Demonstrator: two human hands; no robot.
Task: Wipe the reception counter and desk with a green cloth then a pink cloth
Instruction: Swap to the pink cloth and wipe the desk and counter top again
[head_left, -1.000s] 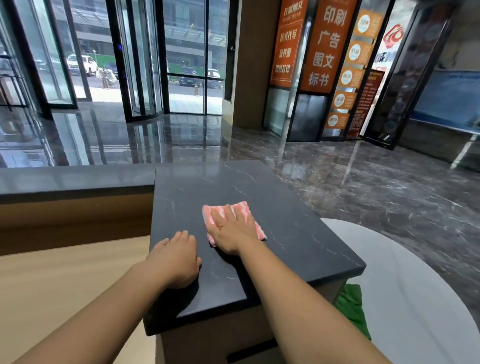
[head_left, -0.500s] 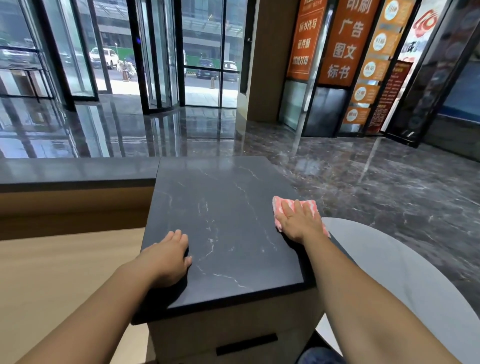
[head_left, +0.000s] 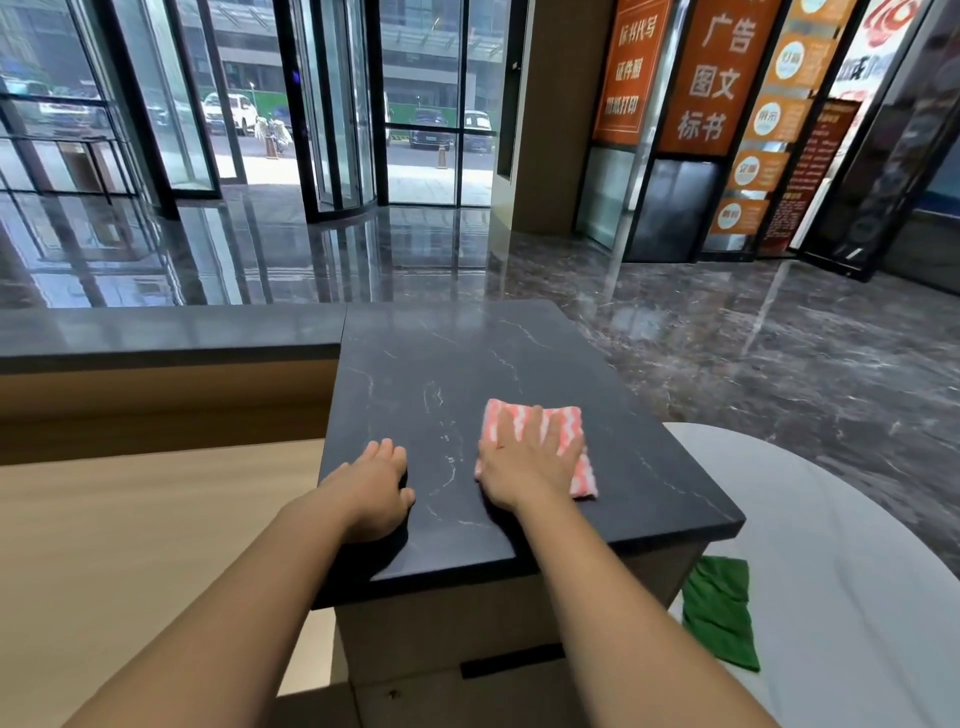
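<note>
Black marble-look counter (head_left: 467, 353) w/ pale veins fills mid-frame. Pink cloth (head_left: 563, 423), white zigzag stripes, lies flat on it, right of centre, nearer the near edge than the far one & clear of the right edge. Right hand (head_left: 524, 465) presses down on the pink cloth, palm flat, fingers straight & a bit spread. It grips nothing; the cloth pokes out beyond the fingertips & on the right side. Left hand (head_left: 371, 488) rests at the counter's left edge, nr the near-left corner, fingers relaxed on the top, holding nothing. Hands apart, bare stone btw them. Green cloth (head_left: 719, 613) lies crumpled on the white round surface (head_left: 831, 519), just beside the counter's near-right corner but lower down, untouched. Tan wood desk (head_left: 130, 545) sits lower on the left, against the counter's left side.
</note>
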